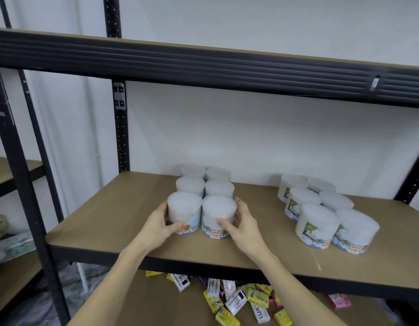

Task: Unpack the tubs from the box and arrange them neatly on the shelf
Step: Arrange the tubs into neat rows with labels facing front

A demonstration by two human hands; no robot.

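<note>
Two front clear round plastic cotton-bud tubs gripped near brown shelf board [105, 222] front edge: left tub [184, 214] by left hand [160, 228], right tub [219, 217] by right hand [242, 223], fingers wrapped.

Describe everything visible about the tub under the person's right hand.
The front-right tub is a clear plastic cylinder packed with white cotton buds, with a colourful label band reading "COTTON BUDS" round its base. It stands upright on the brown shelf board, at the front of a two-by-three block, next to the front-left tub. The right hand wraps its right side, thumb across the front.
</note>
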